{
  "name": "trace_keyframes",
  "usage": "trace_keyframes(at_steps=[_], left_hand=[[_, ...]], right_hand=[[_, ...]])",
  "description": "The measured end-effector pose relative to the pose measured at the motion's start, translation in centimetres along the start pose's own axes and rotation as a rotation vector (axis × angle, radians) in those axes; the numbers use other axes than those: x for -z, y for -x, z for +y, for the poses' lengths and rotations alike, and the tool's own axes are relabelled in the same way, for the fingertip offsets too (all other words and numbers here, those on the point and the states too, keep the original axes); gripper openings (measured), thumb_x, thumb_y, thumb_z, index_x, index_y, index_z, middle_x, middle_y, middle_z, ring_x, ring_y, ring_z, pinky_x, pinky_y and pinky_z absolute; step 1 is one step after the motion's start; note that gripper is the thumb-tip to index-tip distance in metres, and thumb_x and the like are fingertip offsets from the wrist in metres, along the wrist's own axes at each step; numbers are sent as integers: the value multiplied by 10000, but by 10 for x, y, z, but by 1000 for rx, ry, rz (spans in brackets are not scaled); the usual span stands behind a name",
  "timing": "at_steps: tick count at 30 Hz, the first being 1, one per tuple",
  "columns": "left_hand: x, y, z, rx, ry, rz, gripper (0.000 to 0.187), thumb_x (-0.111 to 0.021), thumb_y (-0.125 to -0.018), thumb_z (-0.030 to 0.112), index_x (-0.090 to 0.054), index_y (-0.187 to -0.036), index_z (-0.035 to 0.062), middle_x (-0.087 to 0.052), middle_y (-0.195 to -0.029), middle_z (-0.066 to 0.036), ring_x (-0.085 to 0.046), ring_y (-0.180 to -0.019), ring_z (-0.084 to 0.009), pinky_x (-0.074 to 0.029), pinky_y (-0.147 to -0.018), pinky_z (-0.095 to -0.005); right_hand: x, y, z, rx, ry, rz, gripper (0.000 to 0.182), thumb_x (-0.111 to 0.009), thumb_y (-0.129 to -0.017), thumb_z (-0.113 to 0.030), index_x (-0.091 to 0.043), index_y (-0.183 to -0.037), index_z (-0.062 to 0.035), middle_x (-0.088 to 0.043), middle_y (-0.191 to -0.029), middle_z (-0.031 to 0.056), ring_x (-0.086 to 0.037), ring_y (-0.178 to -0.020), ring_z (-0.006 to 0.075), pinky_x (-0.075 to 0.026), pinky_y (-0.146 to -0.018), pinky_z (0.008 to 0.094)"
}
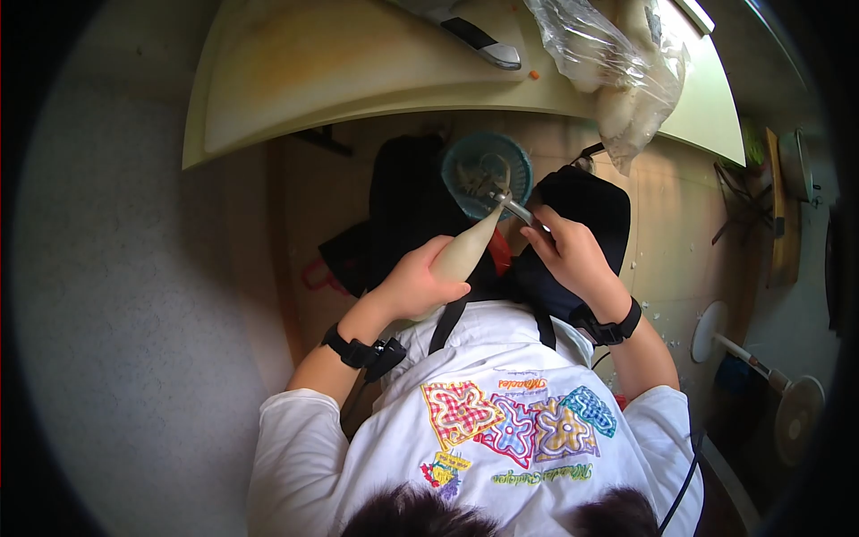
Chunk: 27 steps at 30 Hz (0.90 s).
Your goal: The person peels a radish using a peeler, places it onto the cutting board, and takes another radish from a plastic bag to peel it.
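My left hand point(419, 277) is wrapped around the thick part of a pale white radish point(463, 254), whose thin tip points up and away from me. My right hand point(573, 252) grips a metal-headed peeler point(517, 209) by its handle. The peeler's head lies at the radish's narrow tip and seems to touch it. Just beyond the tip, between my knees, stands a blue-green plastic bin point(521, 154) with pale peelings point(479, 177) inside.
On the cutting board point(313, 63) ahead lies a knife with a black handle point(483, 43). A clear plastic bag point(622, 85) of white radishes hangs over the table's edge. A white fan point(796, 412) stands at the right, near scattered white bits on the floor.
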<state>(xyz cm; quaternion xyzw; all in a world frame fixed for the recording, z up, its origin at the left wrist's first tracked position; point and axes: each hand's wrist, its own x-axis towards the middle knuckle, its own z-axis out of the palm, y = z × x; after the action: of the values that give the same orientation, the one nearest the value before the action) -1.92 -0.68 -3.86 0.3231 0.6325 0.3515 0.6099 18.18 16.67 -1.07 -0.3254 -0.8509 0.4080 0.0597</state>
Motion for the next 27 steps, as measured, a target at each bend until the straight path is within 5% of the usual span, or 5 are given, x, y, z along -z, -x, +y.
trace_keyframes(at_steps=[5, 27], left_hand=[[3, 11, 12, -82, -104, 16, 632, -807, -735, 165, -539, -1294, 42, -629, -1131, -76, -596, -1045, -171, -477, -932, -337], [10, 27, 25, -185, -107, -46, 627, -826, -699, 124, -558, -1261, 62, -649, -1072, -53, -614, -981, -143, -496, -877, -311]], right_hand=[[9, 5, -10, 25, 32, 9, 209, -666, -926, -196, -576, -998, -22, -656, -792, 191, -639, -720, 391, -501, -610, 426], [19, 11, 11, -76, -69, 52, 219, -668, -926, -195, -614, -1029, -9, -646, -785, 196, -615, -639, 348, -475, -579, 371]])
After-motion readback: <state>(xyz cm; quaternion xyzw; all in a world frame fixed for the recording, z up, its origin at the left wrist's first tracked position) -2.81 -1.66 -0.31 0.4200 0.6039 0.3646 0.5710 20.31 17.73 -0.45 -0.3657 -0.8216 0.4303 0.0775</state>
